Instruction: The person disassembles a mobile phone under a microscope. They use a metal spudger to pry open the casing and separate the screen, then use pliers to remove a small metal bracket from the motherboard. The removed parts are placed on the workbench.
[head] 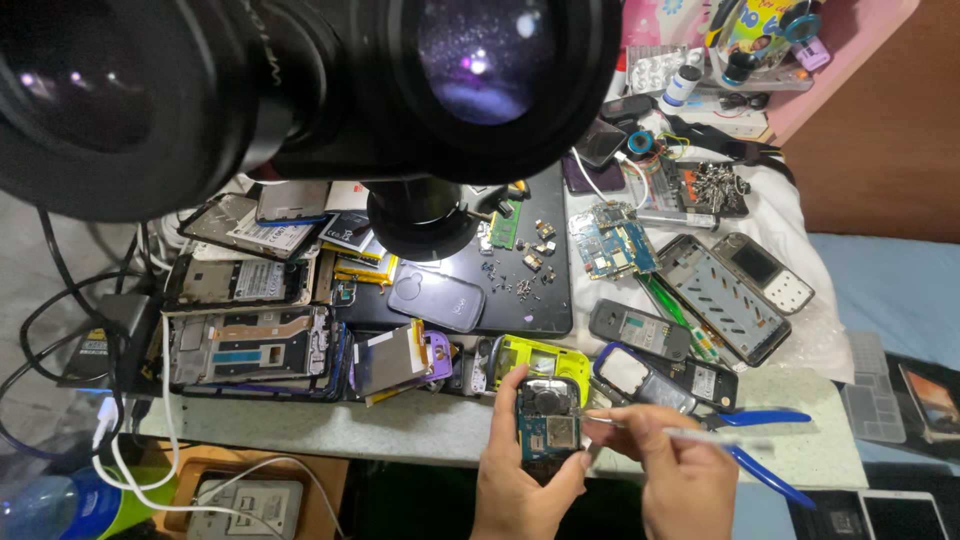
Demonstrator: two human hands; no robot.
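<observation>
The left hand pinches a small phone circuit board upright before the table edge, steadying it, while the right hand pinches tweezers whose tip touches it.

Well up and to the right of the fingers, at the far table corner, a colourful printed carton in yellow, blue and red stands beside a silvery blister pack of round tablets and a small white bottle with a dark cap. Far up and left of the fingers, a flat rectangular battery with a white printed label lies tilted, and a silver-backed display panel sits just left of them. Low to the right, a small tablet with a lit orange screen lies beyond the table edge.
</observation>
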